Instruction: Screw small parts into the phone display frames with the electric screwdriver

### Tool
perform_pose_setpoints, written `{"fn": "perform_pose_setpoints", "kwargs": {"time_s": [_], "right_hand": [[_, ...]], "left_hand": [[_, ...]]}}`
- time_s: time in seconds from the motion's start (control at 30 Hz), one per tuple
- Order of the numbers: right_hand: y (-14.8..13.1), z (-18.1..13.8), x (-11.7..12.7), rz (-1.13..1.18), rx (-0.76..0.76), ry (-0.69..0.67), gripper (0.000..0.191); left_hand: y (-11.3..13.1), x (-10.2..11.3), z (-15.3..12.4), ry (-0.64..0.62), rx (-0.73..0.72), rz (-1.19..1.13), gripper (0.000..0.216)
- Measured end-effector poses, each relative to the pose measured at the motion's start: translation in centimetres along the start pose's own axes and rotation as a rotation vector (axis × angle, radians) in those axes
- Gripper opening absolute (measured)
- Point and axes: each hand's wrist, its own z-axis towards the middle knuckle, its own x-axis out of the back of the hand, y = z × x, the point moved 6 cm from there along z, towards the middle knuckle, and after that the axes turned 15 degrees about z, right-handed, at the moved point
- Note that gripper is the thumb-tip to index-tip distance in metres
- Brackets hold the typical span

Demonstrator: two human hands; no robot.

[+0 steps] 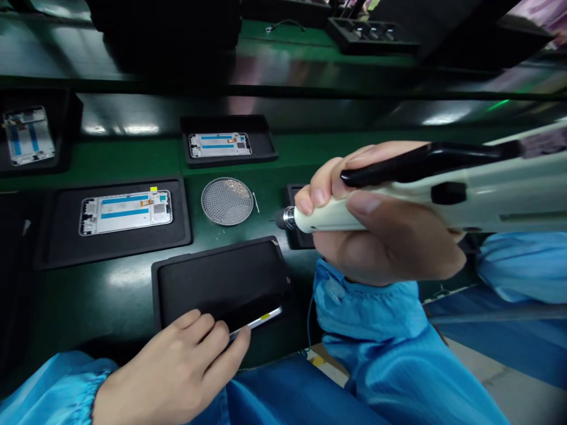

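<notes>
My left grip point(172, 363) bends over a phone point(261, 319) at the black tray's point(212, 280) near side, perhaps steadying it; how closed, I can't tell remotely.
My right grip point(390, 230) wraps an electric screwdriver point(500, 198), tip clear of the phone; beyond, a perforated dish point(219, 206) presumably keeps screws point(238, 190) handy.

Taking the round perforated dish point(227, 203) as the clock's centre, the person's right hand point(390, 236) at 3 o'clock grips a pale electric screwdriver point(491, 192), pointing toward 9. At 7 o'clock, the left hand point(179, 360) holds a tilted phone point(256, 323) at a black tray's point(217, 283) near edge. One phone frame point(126, 213) lies at 9 o'clock, a second frame point(220, 145) at 12.
</notes>
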Motion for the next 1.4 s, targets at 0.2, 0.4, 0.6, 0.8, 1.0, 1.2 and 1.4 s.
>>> {"fn": "perform_pose_setpoints", "kwargs": {"time_s": [0.2,0.4,0.6,0.8,1.0,1.2,1.4], "right_hand": [[0.0,0.1,-0.3,-0.008,-0.026,0.003,0.018],[0.0,0.1,-0.3,0.058,-0.021,-0.001,0.017],[0.0,0.0,-0.3,0.067,-0.006,0.064,0.017],[-0.2,0.0,-0.4,0.093,0.013,0.11,0.019],[-0.1,0.0,-0.3,0.127,0.024,0.125,0.021],[-0.1,0.2,-0.4,0.107,0.054,0.105,0.02],[-0.6,0.4,-0.5,0.049,0.146,0.09,0.013]], "left_hand": [[0.0,0.0,0.5,-0.027,-0.014,0.0,0.044],[0.2,0.0,0.4,-0.029,-0.013,-0.002,0.047],[0.2,-0.2,0.6,-0.055,-0.023,-0.004,0.048],[0.0,-0.1,1.1,-0.133,0.009,-0.02,0.05],[0.1,-0.1,1.5,-0.173,-0.013,-0.028,0.05],[-0.5,-0.2,1.3,-0.178,0.004,-0.053,0.054],[-6.3,-4.0,2.1,-0.149,0.204,0.031,0.038]]}}
